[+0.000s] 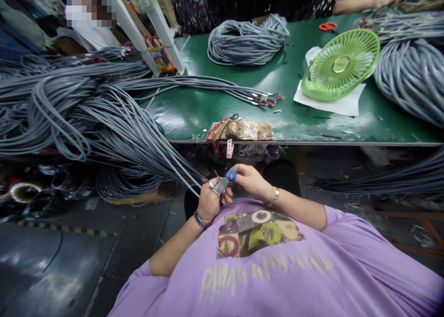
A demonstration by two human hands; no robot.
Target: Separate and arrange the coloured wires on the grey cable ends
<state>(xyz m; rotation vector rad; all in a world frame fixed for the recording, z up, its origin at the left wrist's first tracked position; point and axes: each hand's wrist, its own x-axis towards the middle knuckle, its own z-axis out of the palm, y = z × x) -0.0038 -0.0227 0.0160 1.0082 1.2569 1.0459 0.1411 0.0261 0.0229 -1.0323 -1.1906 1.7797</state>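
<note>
Just above my lap, my left hand [211, 200] is closed around the end of a grey cable [192, 185]. Thin coloured wires [217, 173] fan out from that end. Grey wrapping covers the left thumb. My right hand [251, 182] meets the left, its thumb and forefinger pinched at the thin wires; blue tape and a grey cover are on those fingers. Exactly which wire it pinches is too small to make out. Many more grey cables [121, 118] run from the left pile down toward my left hand.
Beyond my hands is the green table [180, 115] edge, with a wire-wrapped block [234, 129] on it. Cable ends [249, 95], a cable coil [243, 41], a green fan [342, 65], orange-handled scissors [328, 26] and a large coil [414, 78] lie farther off. Other people sit beyond.
</note>
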